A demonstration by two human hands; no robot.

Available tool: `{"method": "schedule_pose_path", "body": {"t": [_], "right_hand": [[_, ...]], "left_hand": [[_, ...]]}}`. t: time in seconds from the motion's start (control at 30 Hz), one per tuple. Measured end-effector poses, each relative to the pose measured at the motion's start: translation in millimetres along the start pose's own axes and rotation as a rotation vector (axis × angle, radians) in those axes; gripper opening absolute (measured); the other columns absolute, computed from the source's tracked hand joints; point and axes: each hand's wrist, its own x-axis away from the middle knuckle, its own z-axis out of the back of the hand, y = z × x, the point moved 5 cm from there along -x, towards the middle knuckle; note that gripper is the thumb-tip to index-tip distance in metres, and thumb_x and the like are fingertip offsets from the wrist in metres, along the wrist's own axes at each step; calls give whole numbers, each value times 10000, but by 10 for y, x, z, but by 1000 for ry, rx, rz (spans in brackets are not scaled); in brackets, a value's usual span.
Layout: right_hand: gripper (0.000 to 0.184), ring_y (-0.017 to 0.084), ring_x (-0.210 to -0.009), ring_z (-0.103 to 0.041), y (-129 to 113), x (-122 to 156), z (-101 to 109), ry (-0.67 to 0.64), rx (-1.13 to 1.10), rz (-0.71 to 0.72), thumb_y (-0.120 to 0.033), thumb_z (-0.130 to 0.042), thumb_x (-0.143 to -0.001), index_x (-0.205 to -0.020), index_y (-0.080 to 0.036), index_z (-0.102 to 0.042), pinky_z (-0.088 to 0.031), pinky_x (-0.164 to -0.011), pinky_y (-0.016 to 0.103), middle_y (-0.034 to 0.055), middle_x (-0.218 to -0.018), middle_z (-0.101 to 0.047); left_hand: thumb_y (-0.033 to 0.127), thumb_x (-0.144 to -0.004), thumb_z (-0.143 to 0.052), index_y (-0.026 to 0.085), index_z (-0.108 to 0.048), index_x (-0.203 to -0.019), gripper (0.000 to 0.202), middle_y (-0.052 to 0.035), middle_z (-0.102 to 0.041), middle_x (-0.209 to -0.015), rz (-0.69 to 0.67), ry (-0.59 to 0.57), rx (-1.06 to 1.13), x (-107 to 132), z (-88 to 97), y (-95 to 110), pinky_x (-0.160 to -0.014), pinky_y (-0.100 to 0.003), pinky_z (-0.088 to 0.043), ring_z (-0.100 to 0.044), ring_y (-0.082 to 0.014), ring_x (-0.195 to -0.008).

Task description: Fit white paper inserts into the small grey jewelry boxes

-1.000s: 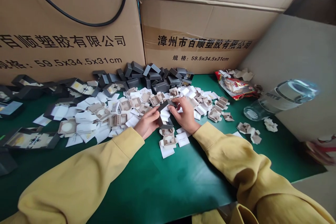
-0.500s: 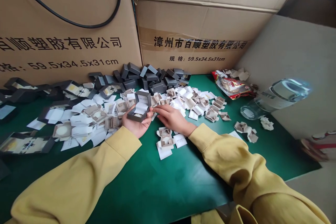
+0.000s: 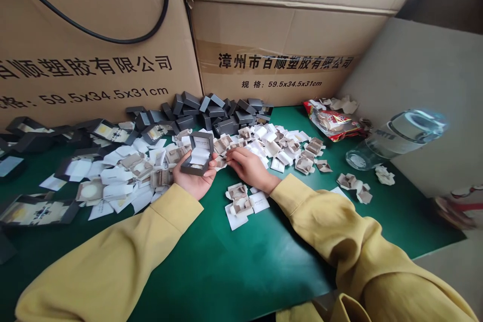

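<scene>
My left hand [image 3: 194,178] cups a small dark grey hinged box [image 3: 198,153], open, with a white lining showing inside. My right hand [image 3: 247,167] lies palm down just right of it, fingers curled onto the white and beige card inserts [image 3: 264,143] spread over the green table [image 3: 234,261]; what its fingertips pinch is hidden. A few folded inserts [image 3: 241,204] lie just below my right wrist. Both arms wear yellow sleeves.
A heap of shut dark grey boxes [image 3: 211,110] lies against two large cardboard cartons [image 3: 113,60] at the back. Flat dark boxes [image 3: 33,206] line the left. A red snack packet [image 3: 334,123] and a clear bottle [image 3: 396,138] lie at right.
A second ago both hands gripped the dark box shut over the inserts. It is now open and resting in my left hand, moved left, while my right hand has dropped onto the inserts.
</scene>
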Motion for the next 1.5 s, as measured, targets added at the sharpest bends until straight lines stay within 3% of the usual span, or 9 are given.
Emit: {"method": "schedule_pose_path", "body": {"t": [0.1, 0.27, 0.4, 0.5, 0.63, 0.9, 1.23, 1.5], "right_hand": [[134, 141, -799, -543, 64, 23, 94, 115, -147, -101, -269, -425, -885, -836, -193, -523, -463, -695, 265, 48, -864, -578], [197, 75, -486, -480, 227, 78, 141, 308, -438, -378, -381, -434, -872, -813, -199, -481, -410, -435, 209, -10, -706, -509], [233, 62, -428, -484, 299, 87, 155, 425, -642, -484, -430, -476, -842, -797, -203, -447, -395, -412, 192, -49, -606, -510], [262, 59, -406, -476, 310, 86, 167, 463, -758, -522, -458, -506, -816, -798, -206, -438, -398, -405, 185, -66, -555, -516], [247, 61, -383, -472, 254, 89, 186, 449, -800, -509, -438, -530, -805, -782, -207, -444, -389, -382, 181, -75, -515, -515], [231, 59, -353, -467, 234, 68, 95, 302, -918, -535, -405, -552, -785, -767, -204, -440, -390, -359, 173, -81, -479, -519], [266, 62, -411, -484, 297, 69, 53, 294, -996, -541, -359, -578, -756, -979, -236, -504, -409, -359, 172, -88, -553, -489], [326, 69, -437, -501, 278, 61, 73, 255, -860, -520, -421, -535, -793, -1050, -222, -556, -445, -426, 198, -63, -561, -512]], "left_hand": [[346, -804, -376, 88, -587, -871, 340, -137, -594, -795, -58, 8, -24, 1, -4, 31, -423, -202, -397, -531, -138, -603], [351, -788, -419, 104, -608, -867, 321, -134, -614, -788, -127, 98, -37, -29, 45, 69, -495, -245, -430, -572, -171, -644], [352, -764, -466, 103, -615, -885, 314, -139, -628, -810, -123, 150, -27, -39, 61, 54, -589, -297, -476, -606, -209, -730], [355, -757, -482, 97, -618, -867, 311, -149, -641, -824, -118, 190, -39, -34, 55, 38, -703, -354, -494, -608, -274, -904], [346, -762, -482, 98, -627, -885, 312, -151, -657, -836, -126, 158, -72, -50, 42, 47, -821, -415, -466, -568, -307, -1030], [308, -766, -491, 142, -625, -848, 228, -80, -669, -823, -123, 80, -37, -52, 30, 60, -905, -527, -389, -620, -238, -844], [326, -738, -520, 163, -618, -813, 205, -53, -661, -810, -147, 116, -64, -73, 75, 77, -781, -418, -455, -626, -222, -802], [328, -753, -504, 162, -621, -872, 234, -47, -661, -825, -160, 116, -60, -55, 39, 76, -720, -378, -464, -625, -211, -784]]}}
